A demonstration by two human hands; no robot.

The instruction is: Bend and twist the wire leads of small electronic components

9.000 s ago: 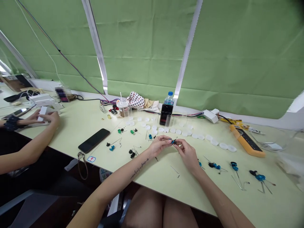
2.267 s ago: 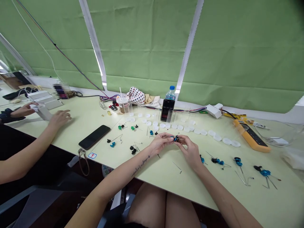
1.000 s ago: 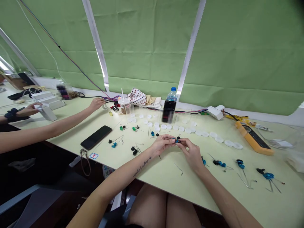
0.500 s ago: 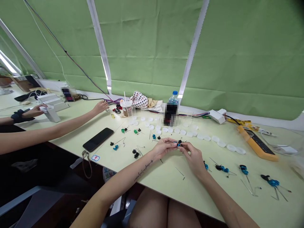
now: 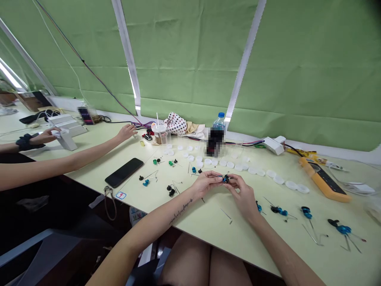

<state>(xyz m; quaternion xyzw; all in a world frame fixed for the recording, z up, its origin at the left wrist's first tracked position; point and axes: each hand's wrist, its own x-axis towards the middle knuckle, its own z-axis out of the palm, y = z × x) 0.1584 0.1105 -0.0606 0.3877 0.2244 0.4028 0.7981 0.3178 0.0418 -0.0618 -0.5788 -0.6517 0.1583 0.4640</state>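
Note:
Between both hands, above the pale table (image 5: 205, 222), is a small blue and black part (image 5: 226, 179). My left hand (image 5: 207, 184) pinches it from the left with closed fingers. From the right, the fingers of my right hand (image 5: 241, 193) close on the same part. An L-shaped metal rod (image 5: 226, 216) lies below my hands. Blue and black parts with thin rods, such as one cluster (image 5: 279, 211) and another (image 5: 343, 229), rest to the right. Black pieces (image 5: 171, 191) and a blue piece (image 5: 146, 182) lie to the left.
Several white round caps (image 5: 279, 180) form a row behind my hands. A bottle (image 5: 219, 123), a cup (image 5: 160, 135) and an orange power strip (image 5: 324, 180) stand or lie farther back. At left are a phone (image 5: 124, 172) and another person's arm (image 5: 98, 150).
The blue and black part has turned slightly between my fingers, showing more of its black side. The whole view has shifted a little.

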